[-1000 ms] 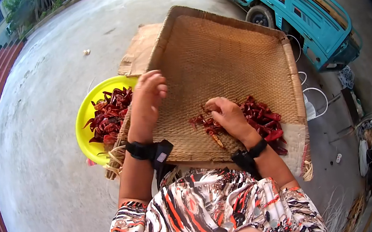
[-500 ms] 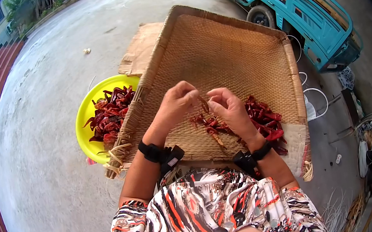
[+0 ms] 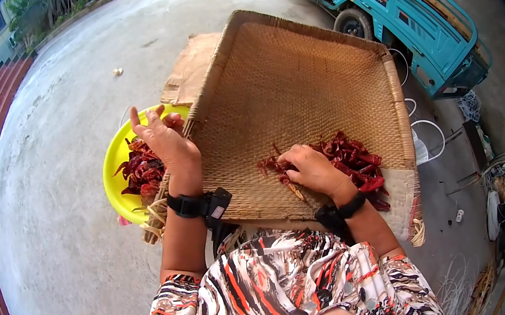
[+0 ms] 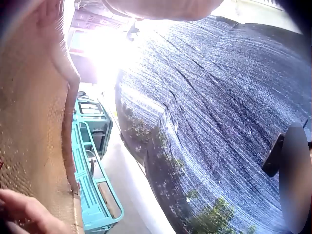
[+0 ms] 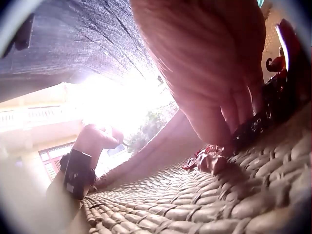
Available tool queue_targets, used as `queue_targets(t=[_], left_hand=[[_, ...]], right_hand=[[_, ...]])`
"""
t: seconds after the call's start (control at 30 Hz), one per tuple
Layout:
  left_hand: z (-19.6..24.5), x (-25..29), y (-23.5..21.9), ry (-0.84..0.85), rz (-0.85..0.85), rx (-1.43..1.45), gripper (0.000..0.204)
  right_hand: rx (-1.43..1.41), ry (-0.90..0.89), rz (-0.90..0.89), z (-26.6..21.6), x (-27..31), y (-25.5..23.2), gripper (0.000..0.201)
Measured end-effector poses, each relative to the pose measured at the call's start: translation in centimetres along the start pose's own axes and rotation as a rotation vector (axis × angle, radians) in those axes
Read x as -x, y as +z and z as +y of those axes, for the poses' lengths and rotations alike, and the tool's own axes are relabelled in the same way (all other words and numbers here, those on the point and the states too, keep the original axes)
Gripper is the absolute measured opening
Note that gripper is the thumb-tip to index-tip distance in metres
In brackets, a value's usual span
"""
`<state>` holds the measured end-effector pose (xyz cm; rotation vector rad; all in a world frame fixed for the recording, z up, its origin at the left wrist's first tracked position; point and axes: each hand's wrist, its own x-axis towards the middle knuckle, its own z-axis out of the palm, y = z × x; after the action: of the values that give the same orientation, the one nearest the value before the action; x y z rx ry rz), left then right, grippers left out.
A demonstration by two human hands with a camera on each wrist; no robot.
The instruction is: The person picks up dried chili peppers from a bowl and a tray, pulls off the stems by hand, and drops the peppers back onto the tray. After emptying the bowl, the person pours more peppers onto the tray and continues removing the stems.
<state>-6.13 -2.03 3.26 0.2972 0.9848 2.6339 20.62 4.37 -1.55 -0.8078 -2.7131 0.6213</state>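
The tray (image 3: 267, 73) is a broad, square-cornered piece of woven tan basketry, its close weave bounded by a thick, bound rim; a pale patch (image 3: 400, 192) covers one near corner. In the right wrist view the strands look rounded and glossy, almost like rows of plump grains. On it lie dried chilies (image 3: 358, 159), deep red, wrinkled and shiny, with a looser scatter of smaller, curled bits beside them (one long chili (image 3: 296, 191) among these is a faded orange). A smooth, round, bright yellow basin (image 3: 115, 188) sits against the tray on the person's left and holds another heap of red chilies (image 3: 139, 169). A flat sheet of brown cardboard (image 3: 193, 66) lies beyond it.

The tray's chilies are right at the right hand (image 3: 313, 168): its fingertips reach down into the small scatter, and the main heap lies just beside the hand. The basin's heap is just beside the left hand (image 3: 168, 144), which shows against the basin's rim and the tray's edge.

The left hand is raised with its fingers spread, some of them loosely bent. The right hand is low, knuckles up, fingers bent downward; whether they pinch a chili, I cannot tell. Both forearms reach forward, each with a black strap (image 3: 187, 205) at the wrist.
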Motion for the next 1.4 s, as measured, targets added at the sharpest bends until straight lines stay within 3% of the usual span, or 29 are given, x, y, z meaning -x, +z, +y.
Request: queue_targets(t=[0.1,0.2,0.37,0.47,0.53,0.63,0.73,1.0,1.2,1.3,1.4], left_hand=[[0.3,0.3,0.6,0.031,-0.021,-0.088,0.036],[-1.0,0.6,0.1,-0.155,-0.211,-0.176,0.027],[-2.1,2.7,0.7,-0.300,-0.586,-0.409,0.019],[-3.0,3.4,0.5,-0.428,-0.868,-0.524,0.019],[-3.5,3.9,0.4,-0.378,-1.090,-0.679,0.024],[-3.5,5.0,0.4,-0.483,-1.223,-0.763,0.034],[-2.6,5.9,1.0,-0.607,-1.313,-0.737,0.034],[-2.7,6.1,1.1,-0.607,-1.361,-0.704,0.028],[-3.2,5.8,0.7,-0.562,-1.374,-0.629,0.021],[-3.1,5.6,0.7,-0.617,-1.363,-0.605,0.019],[-2.4,5.9,1.1,-0.653,-1.340,-0.632,0.019]], right_hand=[[0.004,-0.001,-0.038,0.1,0.1,-0.2,0.028],[0.052,-0.007,-0.067,-0.5,0.1,-1.0,0.024],[0.004,-0.004,-0.082,-0.4,0.2,-1.4,0.016],[-0.262,0.154,0.034,-1.4,-0.1,-2.0,0.011],[-0.462,0.186,0.142,-2.2,-0.4,-2.5,0.009],[-0.784,0.210,0.275,-2.8,-0.5,-2.7,0.007],[-0.989,0.225,0.320,-2.4,-0.6,-2.7,0.010],[-1.350,0.315,0.352,-1.8,-0.6,-1.7,0.013],[-1.600,0.274,0.221,-2.0,-0.6,-1.6,0.012],[-1.679,0.278,0.225,-2.0,-0.7,-1.2,0.010],[-1.559,0.263,0.320,-2.1,-1.1,-0.9,0.010]])
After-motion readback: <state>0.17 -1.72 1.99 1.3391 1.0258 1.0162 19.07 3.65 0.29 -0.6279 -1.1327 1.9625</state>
